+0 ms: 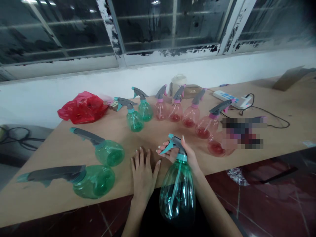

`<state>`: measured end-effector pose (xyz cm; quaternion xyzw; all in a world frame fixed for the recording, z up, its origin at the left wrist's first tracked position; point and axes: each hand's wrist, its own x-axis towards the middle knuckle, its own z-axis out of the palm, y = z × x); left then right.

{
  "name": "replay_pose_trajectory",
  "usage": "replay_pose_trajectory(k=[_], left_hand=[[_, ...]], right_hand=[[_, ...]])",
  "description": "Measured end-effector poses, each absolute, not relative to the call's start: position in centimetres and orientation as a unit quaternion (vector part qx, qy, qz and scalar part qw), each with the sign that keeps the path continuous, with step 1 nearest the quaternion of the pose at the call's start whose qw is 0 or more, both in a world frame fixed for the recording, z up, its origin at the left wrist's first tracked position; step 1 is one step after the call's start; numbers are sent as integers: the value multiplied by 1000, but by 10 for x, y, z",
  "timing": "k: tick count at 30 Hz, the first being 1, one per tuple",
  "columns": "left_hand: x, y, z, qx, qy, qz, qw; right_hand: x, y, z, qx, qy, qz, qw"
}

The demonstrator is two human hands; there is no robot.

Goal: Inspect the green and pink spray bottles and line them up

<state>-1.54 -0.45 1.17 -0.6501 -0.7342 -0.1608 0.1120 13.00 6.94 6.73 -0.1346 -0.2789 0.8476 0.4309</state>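
My right hand (189,154) is closed around the neck and grey head of a green spray bottle (177,194), which hangs in front of the table edge near my body. Its turquoise trigger (167,147) points left, close to my fingers, and a pale tube shows inside the clear green body. On the table just left of it, my left hand (143,169) lies palm down with fingers spread, holding nothing. Several other green spray bottles (110,153) form a curve to the left. Pink spray bottles (191,117) with grey heads continue the curve to the right.
A crumpled red plastic bag (85,108) lies at the back left of the wooden table (74,140). Behind the pink bottles is a beige container (179,82). At the right are a white power strip (225,96), a black cable (277,121) and a cardboard piece (288,78).
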Motion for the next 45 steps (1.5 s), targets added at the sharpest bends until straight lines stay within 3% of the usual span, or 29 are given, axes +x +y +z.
replay_pose_trajectory(k=[8, 15, 18, 24, 31, 36, 45], left_hand=[[-17, -6, 15, -649, -726, -220, 59], [-6, -31, 44, -562, -647, -420, -299], [1, -47, 57, -591, -566, -429, -383], [6, -47, 62, -602, -630, -397, -288], [-18, -26, 50, -528, -643, -479, -281], [-36, -16, 42, -544, -640, -457, -293], [-23, -43, 21, -517, -727, -427, -151]], right_hand=[[134, 64, 75, -164, -283, 822, 467], [137, 69, 88, -187, -357, 762, 507], [135, 76, 99, -194, -426, 709, 528], [124, 82, 123, -176, -583, 650, 455], [120, 79, 106, -287, -752, 444, 394], [122, 69, 89, -319, -799, 367, 354], [69, 102, 77, -304, -831, 290, 365]])
